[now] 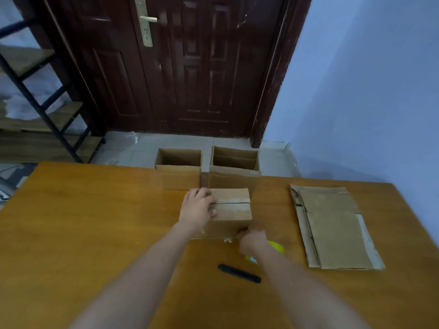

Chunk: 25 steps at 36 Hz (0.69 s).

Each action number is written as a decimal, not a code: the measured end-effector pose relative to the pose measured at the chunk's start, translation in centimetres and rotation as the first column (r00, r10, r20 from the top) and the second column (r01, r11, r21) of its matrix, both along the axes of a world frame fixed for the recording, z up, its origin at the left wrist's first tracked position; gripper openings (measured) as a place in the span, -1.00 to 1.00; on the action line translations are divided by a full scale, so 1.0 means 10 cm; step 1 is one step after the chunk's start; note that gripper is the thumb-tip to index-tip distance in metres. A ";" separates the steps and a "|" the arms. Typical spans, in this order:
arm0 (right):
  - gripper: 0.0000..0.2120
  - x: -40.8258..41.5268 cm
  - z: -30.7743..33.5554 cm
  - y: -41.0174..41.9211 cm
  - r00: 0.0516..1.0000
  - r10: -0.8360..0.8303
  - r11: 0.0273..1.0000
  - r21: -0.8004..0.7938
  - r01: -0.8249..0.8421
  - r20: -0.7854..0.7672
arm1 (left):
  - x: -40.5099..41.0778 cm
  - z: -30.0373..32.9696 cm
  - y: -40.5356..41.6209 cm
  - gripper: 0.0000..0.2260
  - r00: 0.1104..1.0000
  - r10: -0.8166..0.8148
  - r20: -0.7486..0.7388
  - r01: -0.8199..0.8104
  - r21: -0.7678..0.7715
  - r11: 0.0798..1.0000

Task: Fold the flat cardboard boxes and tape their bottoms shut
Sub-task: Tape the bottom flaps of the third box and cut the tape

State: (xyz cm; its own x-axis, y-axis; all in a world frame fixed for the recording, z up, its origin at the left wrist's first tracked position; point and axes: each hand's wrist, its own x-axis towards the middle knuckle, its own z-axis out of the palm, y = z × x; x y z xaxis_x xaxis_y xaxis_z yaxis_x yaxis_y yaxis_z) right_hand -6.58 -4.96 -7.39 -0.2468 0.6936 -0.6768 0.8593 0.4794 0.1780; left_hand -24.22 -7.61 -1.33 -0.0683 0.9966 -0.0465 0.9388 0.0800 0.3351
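shelf rack (45, 98): dark metal frame with wooden boards, at 10 o'clock, beyond the table.
table (95, 222): orange-brown wooden top filling the lower field.
left hand (197, 207): lies on the left end of the box, fingers spread over its top, thumb against the near flap; pressing rather than clenched.
box (234, 211): folded cardboard at centre, bottom side up, two flaps meeting along a seam that runs 9 to 3 o'clock.
open boxes (179, 170): two upright cartons side by side at 12 o'clock of the box, mouths upward, at the far table edge.
black marker (239, 273): lying at 6 o'clock of the box, apart from both arms.
right hand (253, 241): at the box's near right corner, fingers curled; it seems to pinch something there, yet the blur does not show what.
yellow tape roll (276, 248): partly hidden just behind the right hand.
flat boxes (332, 229): stack of unfolded cartons at 3 o'clock, well apart from the hands.
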 end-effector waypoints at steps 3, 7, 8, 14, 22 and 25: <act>-0.60 -0.07 -0.04 -0.02 0.998 0.001 1.000 -0.027 0.001 0.069 | 0.00 0.00 0.00 -0.65 1.000 -0.007 0.002 0.008 -0.007 1.000; -0.63 -0.15 -0.04 -0.03 0.996 -0.023 0.997 -0.076 0.030 0.087 | -0.01 0.00 0.00 -0.65 1.000 -0.008 0.027 0.008 -0.004 1.000; -0.62 -0.16 -0.05 -0.03 0.996 -0.033 0.996 -0.077 0.040 0.085 | -0.01 -0.01 0.00 -0.66 0.999 -0.008 0.034 0.008 -0.003 1.000; -0.65 -0.17 -0.09 -0.04 0.993 -0.034 0.998 -0.040 0.039 0.114 | -0.03 -0.03 0.00 -0.66 0.998 0.001 0.065 0.000 -0.006 1.000; -0.69 -0.13 -0.07 -0.08 0.994 -0.038 0.999 0.015 0.037 0.098 | -0.03 -0.04 -0.01 -0.65 0.997 0.001 0.079 -0.001 0.001 1.000; -0.70 -0.11 -0.08 -0.11 0.996 0.008 1.000 0.017 -0.009 0.086 | -0.03 -0.05 -0.01 -0.65 0.996 0.012 0.089 -0.012 -0.002 1.000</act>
